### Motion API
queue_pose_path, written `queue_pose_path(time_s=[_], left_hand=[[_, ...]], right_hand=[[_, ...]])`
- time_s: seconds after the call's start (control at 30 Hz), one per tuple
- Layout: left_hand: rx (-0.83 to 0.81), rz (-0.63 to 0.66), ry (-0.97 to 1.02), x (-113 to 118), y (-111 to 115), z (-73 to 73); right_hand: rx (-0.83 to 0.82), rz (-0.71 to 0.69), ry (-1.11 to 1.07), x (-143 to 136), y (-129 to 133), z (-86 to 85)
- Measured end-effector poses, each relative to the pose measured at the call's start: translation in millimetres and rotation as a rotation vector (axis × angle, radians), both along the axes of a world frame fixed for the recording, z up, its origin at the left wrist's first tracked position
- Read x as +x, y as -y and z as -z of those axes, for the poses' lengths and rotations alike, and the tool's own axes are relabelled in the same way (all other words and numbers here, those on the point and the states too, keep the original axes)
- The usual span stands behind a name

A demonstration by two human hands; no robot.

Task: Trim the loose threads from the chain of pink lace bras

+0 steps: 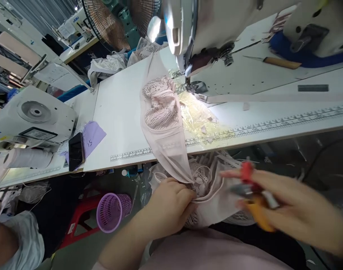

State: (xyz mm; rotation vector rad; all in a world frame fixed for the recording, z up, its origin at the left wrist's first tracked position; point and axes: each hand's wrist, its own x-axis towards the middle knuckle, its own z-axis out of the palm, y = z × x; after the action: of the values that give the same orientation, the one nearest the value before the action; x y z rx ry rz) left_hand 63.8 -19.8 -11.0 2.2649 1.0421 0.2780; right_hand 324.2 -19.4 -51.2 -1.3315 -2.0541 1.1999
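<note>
Below the table's front edge, my left hand (171,202) is closed on a pale pink lace bra (208,210), gripping it near its edging. More of the same pink material lies over my lap and hangs below the table. My right hand (295,206), smeared by motion, is closed around thread snips (257,206) with orange and red handles. Their blades point left towards the fabric; whether they touch it I cannot tell. A pink lace piece (161,105) lies across the tabletop and trails over the edge down to my left hand.
A sewing machine (230,22) stands lit above the white table (121,112). A wooden-handled awl (282,62) lies on its bed. Leftward are a phone (76,152), purple cloth, and a second machine (33,112). A purple basket (109,213), red stool and another person's arm are at lower left.
</note>
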Motion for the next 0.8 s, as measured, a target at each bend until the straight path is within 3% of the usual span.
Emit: queue_pose_path(time_s=[0.07, 0.13, 0.3, 0.4, 0.57, 0.7, 0.8], left_hand=[[-0.005, 0.006, 0.013, 5, 0, -0.3], [0.004, 0.004, 0.031, 8, 0, 1.5], [0.139, 0.151, -0.212, 1, 2, 8.7], [0.238, 0.139, -0.349, -12, 3, 8.5], [0.262, -0.007, -0.313, -42, 2, 0.3], [0.200, -0.180, 0.004, -55, 5, 0.3], [0.041, -0.405, 0.236, -51, 13, 7.0]], right_hand=[[0.065, -0.165, -0.029, -27, 1, -5.2], [0.100, -0.213, -0.001, -45, 1, -6.0], [-0.014, -0.145, -0.051, -49, 2, 4.7], [-0.123, -0.113, -0.125, -42, 3, 12.6], [-0.218, -0.054, -0.167, -34, 2, 17.2], [-0.223, -0.019, -0.169, -30, 1, 16.5], [-0.223, 0.000, -0.159, -27, 5, 20.8]])
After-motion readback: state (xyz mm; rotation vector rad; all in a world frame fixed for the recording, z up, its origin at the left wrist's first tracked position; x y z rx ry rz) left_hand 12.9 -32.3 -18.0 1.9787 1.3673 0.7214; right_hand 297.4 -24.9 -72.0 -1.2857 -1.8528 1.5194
